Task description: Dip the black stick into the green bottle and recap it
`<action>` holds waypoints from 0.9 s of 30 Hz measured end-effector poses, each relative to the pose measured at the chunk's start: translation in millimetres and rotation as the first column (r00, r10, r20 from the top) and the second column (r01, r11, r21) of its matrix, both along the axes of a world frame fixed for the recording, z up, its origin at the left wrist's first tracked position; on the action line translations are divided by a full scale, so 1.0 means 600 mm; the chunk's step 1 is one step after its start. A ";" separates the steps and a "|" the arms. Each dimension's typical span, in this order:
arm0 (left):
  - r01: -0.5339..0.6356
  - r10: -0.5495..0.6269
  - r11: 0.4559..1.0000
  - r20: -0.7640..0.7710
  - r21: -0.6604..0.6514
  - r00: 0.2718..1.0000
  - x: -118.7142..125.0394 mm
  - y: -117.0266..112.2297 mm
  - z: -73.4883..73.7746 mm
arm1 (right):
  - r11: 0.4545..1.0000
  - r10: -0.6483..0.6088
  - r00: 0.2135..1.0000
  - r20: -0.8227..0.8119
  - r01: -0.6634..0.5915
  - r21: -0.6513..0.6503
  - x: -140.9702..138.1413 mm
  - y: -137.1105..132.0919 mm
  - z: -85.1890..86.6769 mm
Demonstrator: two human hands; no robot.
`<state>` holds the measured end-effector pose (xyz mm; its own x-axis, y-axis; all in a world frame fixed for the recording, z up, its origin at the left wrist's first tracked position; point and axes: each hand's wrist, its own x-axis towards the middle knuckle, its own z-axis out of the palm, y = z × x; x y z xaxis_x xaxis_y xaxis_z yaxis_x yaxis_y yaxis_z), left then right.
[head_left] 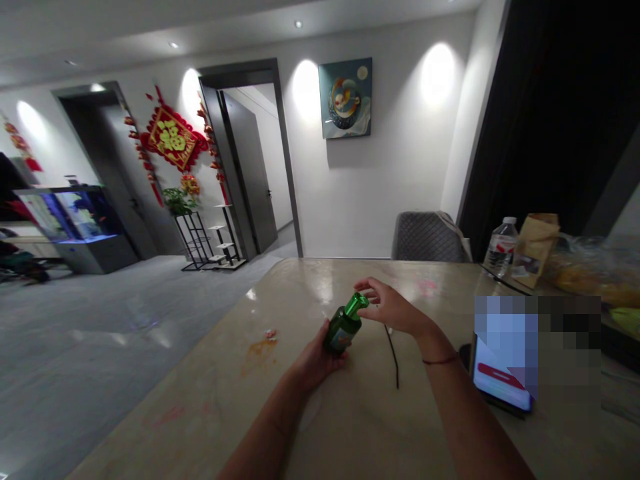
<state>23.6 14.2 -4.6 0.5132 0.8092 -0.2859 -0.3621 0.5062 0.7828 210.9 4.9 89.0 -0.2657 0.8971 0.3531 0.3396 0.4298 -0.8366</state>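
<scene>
A small dark green bottle with a shiny bright green cap is tilted above the table. Wrapped around its lower body is my left hand, closed on it. My right hand is beside the cap, fingers apart and curved, the thumb close to the cap's right side; whether it touches the cap I cannot tell. On the table beneath the right hand lies a thin dark strip, perhaps a cord or stick.
The glossy stone-like table has an orange-brown stain and a small crumpled scrap. At right are a propped phone, a water bottle, a paper bag and plastic-wrapped food. A grey chair stands behind.
</scene>
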 end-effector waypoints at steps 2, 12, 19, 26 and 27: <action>-0.008 0.008 1.000 0.001 -0.011 1.000 0.000 -0.001 0.001 | 1.000 0.007 0.999 -0.048 -0.007 -0.011 -0.001 0.000 0.000; -0.007 0.008 0.999 0.028 -0.040 1.000 -0.001 -0.001 0.000 | 0.995 -0.080 0.994 -0.078 0.084 0.047 -0.023 0.013 -0.010; -0.004 0.005 1.000 0.025 -0.031 1.000 -0.001 -0.004 0.002 | 0.985 -0.159 0.987 0.020 0.157 0.067 -0.024 0.013 -0.006; -0.001 0.002 0.999 0.028 -0.035 1.000 -0.002 -0.003 0.003 | 0.994 -0.107 0.993 -0.058 0.108 0.020 -0.022 0.014 -0.010; 0.001 0.000 0.999 0.027 -0.041 1.000 -0.002 -0.003 0.003 | 0.988 -0.155 0.987 -0.051 0.155 -0.003 -0.023 0.016 -0.012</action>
